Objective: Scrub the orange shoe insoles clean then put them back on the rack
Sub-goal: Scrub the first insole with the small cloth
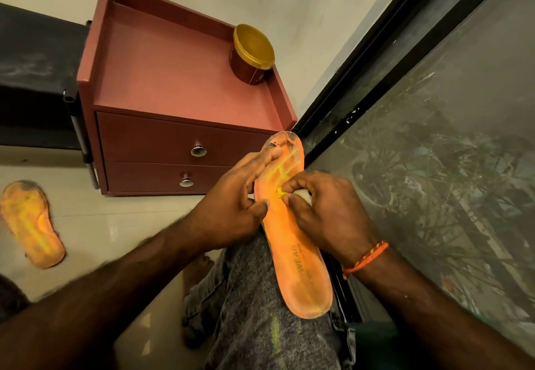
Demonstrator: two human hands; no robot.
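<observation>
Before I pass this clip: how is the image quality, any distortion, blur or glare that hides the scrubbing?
Head view: strong wide-angle bending, the window frame and cabinet lean; warm dim light; the forearms blur at the bottom edge; soft glare on the floor tiles. The insole and both hands, left and right, stay readable.

Bedside clutter, as I see it from here.
A reddish-brown cabinet (162,80) with two knobbed drawers (173,141) stands on the pale tiled floor (95,225); a gold-lidded jar (252,54) sits at its top's back right corner, near the dark-framed window (434,138).
</observation>
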